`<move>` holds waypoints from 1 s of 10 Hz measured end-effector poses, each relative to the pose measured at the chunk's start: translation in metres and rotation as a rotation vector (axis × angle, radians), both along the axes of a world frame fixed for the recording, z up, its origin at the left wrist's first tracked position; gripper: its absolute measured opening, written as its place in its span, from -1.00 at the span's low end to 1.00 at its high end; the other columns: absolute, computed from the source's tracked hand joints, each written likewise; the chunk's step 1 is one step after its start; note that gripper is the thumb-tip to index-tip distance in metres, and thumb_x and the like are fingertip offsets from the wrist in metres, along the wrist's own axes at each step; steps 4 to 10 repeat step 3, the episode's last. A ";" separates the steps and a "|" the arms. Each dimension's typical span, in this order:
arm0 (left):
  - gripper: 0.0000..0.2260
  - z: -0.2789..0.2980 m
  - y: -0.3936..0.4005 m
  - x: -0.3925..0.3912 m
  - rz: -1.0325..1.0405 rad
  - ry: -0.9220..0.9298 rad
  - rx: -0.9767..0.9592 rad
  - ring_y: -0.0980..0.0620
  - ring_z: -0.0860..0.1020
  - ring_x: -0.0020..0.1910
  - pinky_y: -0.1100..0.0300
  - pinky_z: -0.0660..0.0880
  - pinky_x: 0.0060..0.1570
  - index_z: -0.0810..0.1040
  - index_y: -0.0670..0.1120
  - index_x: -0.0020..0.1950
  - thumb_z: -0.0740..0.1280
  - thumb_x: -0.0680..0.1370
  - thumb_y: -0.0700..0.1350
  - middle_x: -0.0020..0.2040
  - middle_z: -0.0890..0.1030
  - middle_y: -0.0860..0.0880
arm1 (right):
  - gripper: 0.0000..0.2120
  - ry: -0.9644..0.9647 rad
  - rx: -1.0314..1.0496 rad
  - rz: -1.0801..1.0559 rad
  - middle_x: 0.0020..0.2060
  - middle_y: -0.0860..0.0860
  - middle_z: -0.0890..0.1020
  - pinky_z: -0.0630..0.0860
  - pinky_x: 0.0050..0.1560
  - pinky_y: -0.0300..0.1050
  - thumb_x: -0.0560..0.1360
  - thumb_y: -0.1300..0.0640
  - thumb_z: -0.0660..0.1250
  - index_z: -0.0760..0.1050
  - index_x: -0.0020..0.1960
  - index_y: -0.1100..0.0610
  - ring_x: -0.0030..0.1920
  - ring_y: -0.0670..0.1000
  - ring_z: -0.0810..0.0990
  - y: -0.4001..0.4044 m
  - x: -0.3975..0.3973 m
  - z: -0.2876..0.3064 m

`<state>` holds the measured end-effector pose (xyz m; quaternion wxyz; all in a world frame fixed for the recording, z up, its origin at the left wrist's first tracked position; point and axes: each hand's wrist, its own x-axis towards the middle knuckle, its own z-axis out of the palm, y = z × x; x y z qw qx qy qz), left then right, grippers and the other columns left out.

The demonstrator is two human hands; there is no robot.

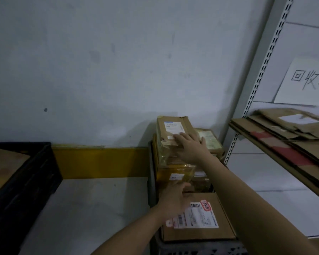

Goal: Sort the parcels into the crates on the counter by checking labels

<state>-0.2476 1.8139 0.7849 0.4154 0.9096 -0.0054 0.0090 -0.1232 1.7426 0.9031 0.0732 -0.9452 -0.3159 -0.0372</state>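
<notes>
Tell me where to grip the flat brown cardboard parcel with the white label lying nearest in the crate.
Probably grip the flat brown cardboard parcel by its right and near edges, coming from above. It lies flat, label up; the left hand covers its far left corner.

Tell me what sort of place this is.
Probably a parcel sorting or storage room: labelled cardboard parcels stacked in a dark crate, flattened cartons on slotted metal shelving, and a handwritten sign.
</notes>
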 end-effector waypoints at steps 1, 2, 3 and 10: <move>-0.82 0.026 0.019 -0.001 0.078 -0.155 0.043 0.18 0.50 0.08 0.25 0.48 0.05 0.60 0.11 0.15 0.27 0.62 0.07 0.11 0.52 0.17 | -0.41 -0.046 0.038 -0.005 0.59 -0.04 0.18 -0.03 0.54 0.31 0.62 -0.22 0.13 0.13 0.59 -0.09 0.59 0.09 0.10 -0.002 -0.007 0.005; -0.86 0.055 0.043 0.000 0.262 -0.294 0.241 0.18 0.51 -0.06 0.30 0.44 -0.14 0.61 0.09 -0.01 0.27 0.62 0.07 -0.03 0.56 0.17 | -0.46 -0.090 0.108 -0.034 0.55 -0.03 0.30 0.11 0.54 0.22 0.64 -0.23 0.07 0.25 0.55 -0.05 0.55 0.08 0.20 -0.006 -0.015 0.010; -0.81 0.086 0.066 0.000 0.357 -0.373 0.294 0.18 0.47 -0.15 0.28 0.39 -0.23 0.53 0.09 -0.15 0.24 0.62 0.07 -0.18 0.52 0.16 | -0.48 -0.075 0.165 -0.048 0.53 -0.04 0.34 0.14 0.54 0.19 0.65 -0.22 0.04 0.28 0.54 -0.05 0.54 0.07 0.22 -0.003 -0.020 0.018; -0.81 0.086 0.066 0.000 0.357 -0.373 0.294 0.18 0.47 -0.15 0.28 0.39 -0.23 0.53 0.09 -0.15 0.24 0.62 0.07 -0.18 0.52 0.16 | -0.48 -0.075 0.165 -0.048 0.53 -0.04 0.34 0.14 0.54 0.19 0.65 -0.22 0.04 0.28 0.54 -0.05 0.54 0.07 0.22 -0.003 -0.020 0.018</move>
